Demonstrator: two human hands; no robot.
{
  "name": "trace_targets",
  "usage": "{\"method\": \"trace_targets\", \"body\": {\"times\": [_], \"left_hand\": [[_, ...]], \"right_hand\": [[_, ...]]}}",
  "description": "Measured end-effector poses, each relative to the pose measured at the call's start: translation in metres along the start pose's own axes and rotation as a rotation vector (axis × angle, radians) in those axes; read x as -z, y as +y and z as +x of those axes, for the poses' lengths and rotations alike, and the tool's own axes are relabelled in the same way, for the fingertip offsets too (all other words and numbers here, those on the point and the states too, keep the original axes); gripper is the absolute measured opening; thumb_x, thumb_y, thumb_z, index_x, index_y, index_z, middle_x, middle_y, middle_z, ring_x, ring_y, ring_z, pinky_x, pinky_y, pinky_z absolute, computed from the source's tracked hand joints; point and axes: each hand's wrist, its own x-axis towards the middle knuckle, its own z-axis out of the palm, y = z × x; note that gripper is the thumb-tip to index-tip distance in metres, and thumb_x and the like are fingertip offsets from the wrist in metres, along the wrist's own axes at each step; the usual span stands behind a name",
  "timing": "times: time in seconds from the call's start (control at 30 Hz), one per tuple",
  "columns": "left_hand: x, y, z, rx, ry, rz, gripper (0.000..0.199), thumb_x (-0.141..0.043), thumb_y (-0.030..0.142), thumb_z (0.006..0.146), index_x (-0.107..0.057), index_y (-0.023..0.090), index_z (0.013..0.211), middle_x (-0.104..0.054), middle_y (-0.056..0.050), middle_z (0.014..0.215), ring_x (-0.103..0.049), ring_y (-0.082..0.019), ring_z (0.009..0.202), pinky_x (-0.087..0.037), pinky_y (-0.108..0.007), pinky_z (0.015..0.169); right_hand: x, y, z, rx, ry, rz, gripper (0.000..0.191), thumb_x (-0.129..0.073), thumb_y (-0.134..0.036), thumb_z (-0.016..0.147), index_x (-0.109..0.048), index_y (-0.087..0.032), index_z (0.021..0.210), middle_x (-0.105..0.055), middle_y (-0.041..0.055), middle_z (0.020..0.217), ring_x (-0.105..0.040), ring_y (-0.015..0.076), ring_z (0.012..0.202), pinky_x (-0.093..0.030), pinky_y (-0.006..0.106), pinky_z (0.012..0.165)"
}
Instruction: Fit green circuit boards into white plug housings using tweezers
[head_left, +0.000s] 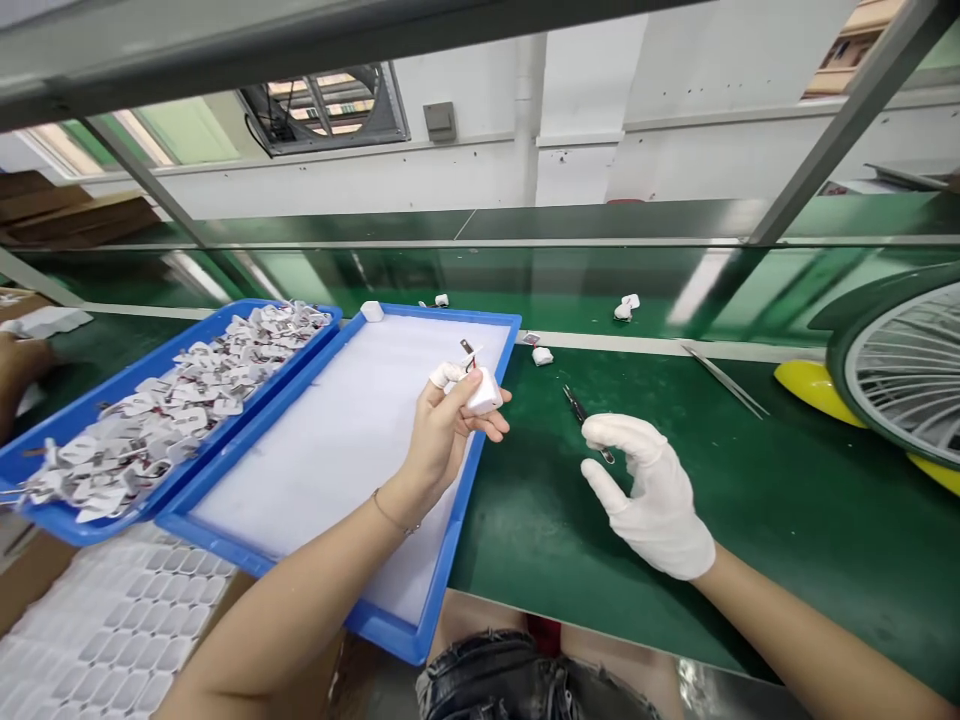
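Note:
My left hand [450, 425] pinches a small white plastic housing [484, 392] over the right part of a blue-rimmed tray [491, 425]. Thin dark and red wires with a small metal-tipped end [466, 347] stick up from the housing. A white cover wraps one fingertip of this hand. My right hand [649, 495], in a white glove, is above the green bench with thumb and forefinger apart. Partly behind its fingertips lie black tweezers [576, 405], their end showing between thumb and forefinger.
Left of the tray, a blue bin [45, 515] holds many white wired parts. A few white pieces [542, 356] lie along the bench's back. Silver tweezers [726, 380] and a round fan [907, 360] are at right. A co-worker's hand [22, 365] shows far left.

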Motion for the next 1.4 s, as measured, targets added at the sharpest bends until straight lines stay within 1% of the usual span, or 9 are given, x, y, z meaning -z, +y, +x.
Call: {"method": "trace_targets", "body": {"times": [0.23, 0.33, 0.47, 0.53, 0.7, 0.9, 0.97, 1.17, 1.4], "left_hand": [[0.005, -0.002, 0.006, 0.203, 0.096, -0.149, 0.023, -0.058, 0.035, 0.082, -0.054, 0.014, 0.090, -0.070, -0.007, 0.079, -0.061, -0.007, 0.050, -0.050, -0.013, 0.044], [0.002, -0.003, 0.000, -0.013, 0.020, 0.132, 0.026, -0.060, 0.036, 0.082, -0.056, 0.013, 0.091, -0.069, -0.007, 0.080, -0.063, -0.010, 0.054, -0.053, -0.019, 0.047], [0.001, -0.002, -0.017, -0.672, -0.278, 0.762, 0.032, -0.068, 0.023, 0.076, -0.059, 0.017, 0.106, -0.072, -0.007, 0.092, -0.069, -0.017, 0.080, -0.059, -0.027, 0.071], [0.002, -0.001, -0.024, -0.873, -0.427, 0.934, 0.043, -0.066, 0.016, 0.077, -0.055, 0.018, 0.119, -0.070, -0.008, 0.103, -0.069, -0.018, 0.086, -0.058, -0.027, 0.077], [0.003, 0.001, -0.029, -0.912, -0.453, 0.996, 0.054, -0.061, 0.009, 0.080, -0.048, 0.023, 0.130, -0.069, -0.006, 0.103, -0.068, -0.014, 0.083, -0.058, -0.022, 0.077], [0.005, -0.002, -0.026, -0.979, -0.431, 0.999, 0.058, -0.064, 0.006, 0.077, -0.048, 0.022, 0.131, -0.068, -0.007, 0.109, -0.068, -0.015, 0.088, -0.057, -0.022, 0.080], [0.006, -0.005, -0.024, -0.955, -0.432, 0.965, 0.057, -0.064, 0.006, 0.077, -0.049, 0.022, 0.130, -0.068, -0.007, 0.108, -0.068, -0.014, 0.086, -0.057, -0.022, 0.079], [0.008, -0.010, -0.013, -0.944, -0.391, 1.049, 0.054, -0.062, 0.008, 0.080, -0.045, 0.020, 0.129, -0.068, -0.008, 0.105, -0.068, -0.016, 0.089, -0.056, -0.025, 0.079], [0.013, -0.017, -0.004, -0.955, -0.316, 1.177, 0.053, -0.062, 0.011, 0.081, -0.040, 0.019, 0.128, -0.067, -0.009, 0.110, -0.067, -0.017, 0.097, -0.056, -0.026, 0.084]], "right_hand": [[-0.002, 0.000, 0.002, 0.059, -0.042, 0.005, 0.035, -0.054, -0.004, 0.082, -0.051, -0.021, 0.113, -0.060, 0.0055, 0.104, -0.058, 0.0167, 0.099, -0.051, 0.034, 0.085], [-0.004, 0.006, 0.004, 0.053, -0.106, -0.090, 0.036, -0.054, -0.008, 0.083, -0.050, -0.020, 0.116, -0.059, 0.0073, 0.108, -0.056, 0.0199, 0.104, -0.050, 0.039, 0.090], [-0.004, 0.026, 0.006, -0.066, -0.261, -0.411, 0.052, -0.058, -0.022, 0.082, -0.046, -0.016, 0.132, -0.045, 0.0166, 0.133, -0.044, 0.0329, 0.122, -0.046, 0.053, 0.094], [-0.003, 0.038, 0.007, -0.122, -0.377, -0.492, 0.052, -0.057, -0.024, 0.083, -0.046, -0.014, 0.133, -0.043, 0.0184, 0.137, -0.043, 0.0341, 0.125, -0.047, 0.053, 0.094], [0.002, 0.051, 0.011, -0.241, -0.539, -0.514, 0.036, -0.045, -0.011, 0.087, -0.060, -0.014, 0.120, -0.066, 0.0119, 0.109, -0.062, 0.0233, 0.102, -0.052, 0.038, 0.088], [0.003, 0.044, 0.016, -0.248, -0.603, -0.681, 0.033, -0.045, -0.015, 0.088, -0.061, -0.015, 0.117, -0.066, 0.0119, 0.091, -0.062, 0.0263, 0.086, -0.052, 0.039, 0.074], [0.003, 0.043, 0.015, -0.249, -0.551, -0.623, 0.027, -0.045, -0.015, 0.089, -0.063, -0.014, 0.109, -0.064, 0.0117, 0.094, -0.061, 0.0259, 0.087, -0.052, 0.040, 0.077], [0.016, 0.012, 0.015, -0.191, -0.070, -0.109, 0.025, -0.047, -0.017, 0.089, -0.052, -0.019, 0.114, -0.058, 0.0069, 0.102, -0.060, 0.0168, 0.089, -0.054, 0.030, 0.075], [0.022, -0.016, 0.014, 0.054, -0.142, -0.143, 0.031, -0.050, -0.013, 0.087, -0.052, -0.021, 0.116, -0.062, 0.0047, 0.096, -0.061, 0.0151, 0.084, -0.053, 0.026, 0.066]]}}
